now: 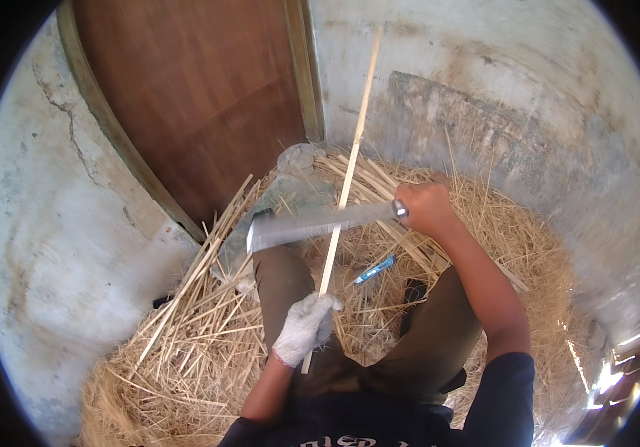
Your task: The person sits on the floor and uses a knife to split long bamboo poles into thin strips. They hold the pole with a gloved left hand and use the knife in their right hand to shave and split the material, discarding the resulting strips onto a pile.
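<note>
Bamboo strip [344, 182] gripped by gloved left hand [303, 326] fingers; right hand [426, 207] fingers clenched on blade [320, 223]

- Your left hand [303, 326], in a white glove, is closed in a fist low at the centre, its forearm coming up from the lower edge.
- Your right hand [426, 208] is bare and clenched, raised further out, arm nearly straight, sleeve at the shoulder.
</note>
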The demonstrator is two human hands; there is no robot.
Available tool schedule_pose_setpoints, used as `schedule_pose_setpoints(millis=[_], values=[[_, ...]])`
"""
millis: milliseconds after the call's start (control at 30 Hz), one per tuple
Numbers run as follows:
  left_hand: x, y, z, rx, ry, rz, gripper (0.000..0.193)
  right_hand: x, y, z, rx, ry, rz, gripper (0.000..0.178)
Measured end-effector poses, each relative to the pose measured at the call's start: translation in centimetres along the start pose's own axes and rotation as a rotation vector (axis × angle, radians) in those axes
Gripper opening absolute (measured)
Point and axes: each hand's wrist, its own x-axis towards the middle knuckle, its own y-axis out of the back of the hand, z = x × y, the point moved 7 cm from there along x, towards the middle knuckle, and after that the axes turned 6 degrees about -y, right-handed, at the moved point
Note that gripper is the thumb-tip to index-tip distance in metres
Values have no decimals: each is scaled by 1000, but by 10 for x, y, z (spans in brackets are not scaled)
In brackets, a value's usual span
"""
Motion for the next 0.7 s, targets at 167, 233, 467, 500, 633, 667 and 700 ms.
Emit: schedule_pose_setpoints(millis=[167, 233, 467, 500, 633, 667, 700], values=[[-3, 9, 0, -39, 0, 2, 25, 45, -4, 68, -155, -317, 24, 16], [-2, 15, -2, 49, 50, 9, 26, 50, -13, 104, -59, -592, 40, 16], [-8, 43, -4, -95, 100, 158, 26, 56, -64, 54, 211, -152, -2, 11], [-8, 42, -8, -67, 92, 177, 27, 58, -65, 32, 199, -36, 11, 11], [0, 41, -12, -183, 81, 142, 30, 52, -68, -29, 119, 264, -43, 11], [0, 42, -13, -245, 79, 122, 31, 48, -69, -37, 98, 291, -78, 12], [-5, 48, -18, -246, 101, 110, 32, 49, -71, -34, 47, 181, -94, 12]])
